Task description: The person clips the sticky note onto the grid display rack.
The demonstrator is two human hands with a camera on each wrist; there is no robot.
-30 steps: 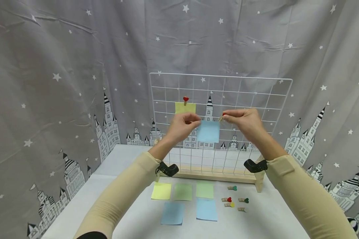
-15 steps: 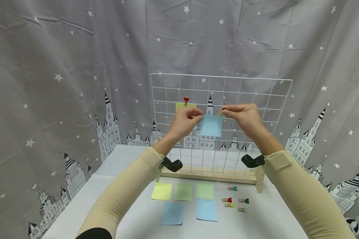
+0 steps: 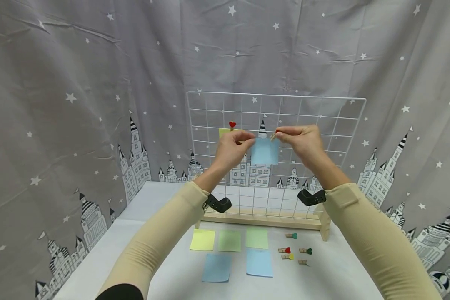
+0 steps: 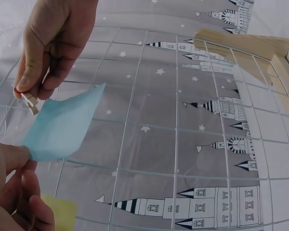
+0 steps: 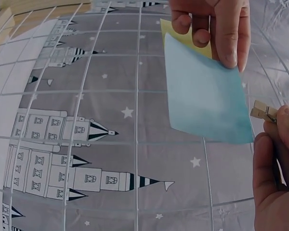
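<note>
left part of the wire grid (image 3: 276,95) has a yellow note (image 3: 223,133) up on it, under a red heart clip (image 3: 232,124). next over, in front of the grid, the left hand (image 3: 231,151) is pinching a blue note (image 3: 265,151) near its upper left corner. that note is in front of the grid's middle, between the two hands, left one nearer since it's the one touching it. then a small wooden clip (image 5: 264,110), pinched in the right hand (image 3: 303,141), also in front of the grid. imo it all turns on clip vs the note's upper right corner: the clip's free end points down-left at it, just beside, and the right wrist view shows a bit of gap. can't tell if the blue note touches the grid. it looks squarish, so no real long axis, plain pale blue, thin, slightly bent.
</note>
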